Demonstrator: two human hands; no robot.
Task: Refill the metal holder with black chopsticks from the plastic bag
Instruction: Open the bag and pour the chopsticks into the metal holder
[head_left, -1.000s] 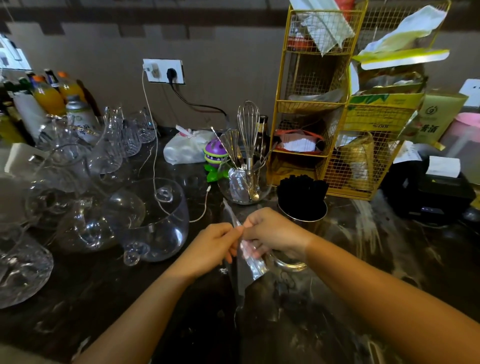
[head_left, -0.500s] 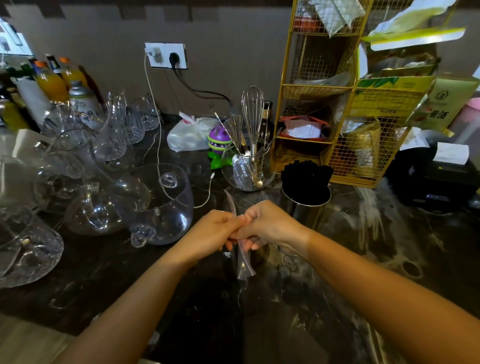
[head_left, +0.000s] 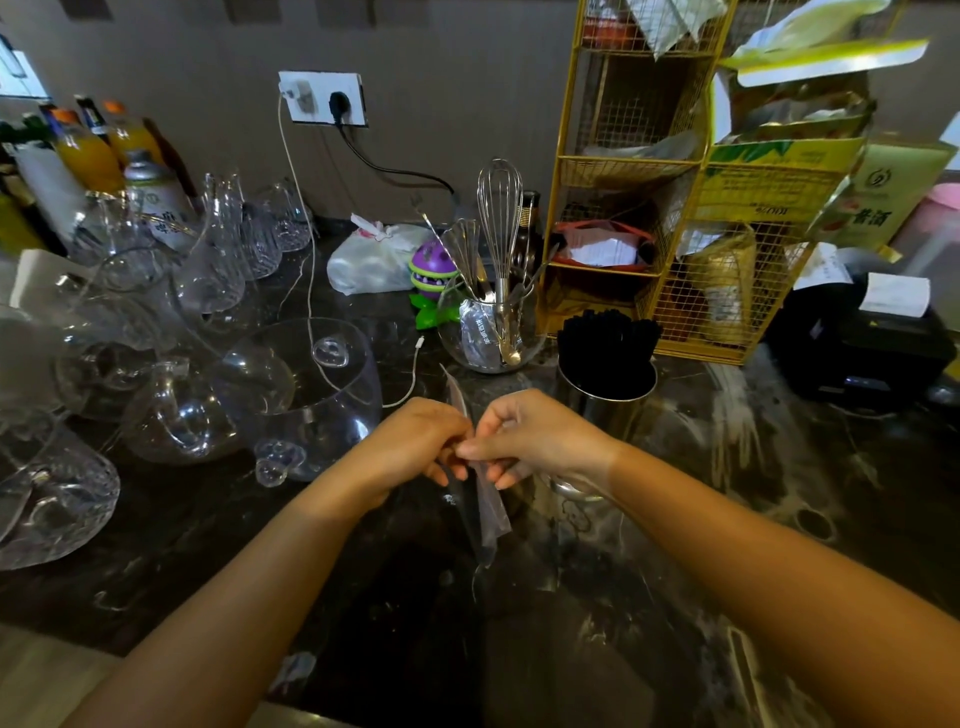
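Note:
The metal holder (head_left: 605, 410) stands on the dark counter just beyond my right hand, packed with upright black chopsticks (head_left: 608, 343). My left hand (head_left: 415, 447) and my right hand (head_left: 535, 441) meet in front of it, both pinching a thin clear plastic bag (head_left: 485, 512). The bag hangs flat and crumpled below my fingers, and a narrow strip of it sticks up above them. No chopsticks show inside the bag.
Several glass jugs and cups (head_left: 291, 384) crowd the counter's left side. A glass bowl with a whisk (head_left: 496, 332) sits behind my hands. A yellow wire rack (head_left: 670, 218) rises at the back right, a black printer (head_left: 862, 353) to its right. A white cable (head_left: 410, 374) trails across.
My hands have stayed together on the plastic bag, which is now folded narrower and hangs lower below my fingers. The view has shifted slightly.

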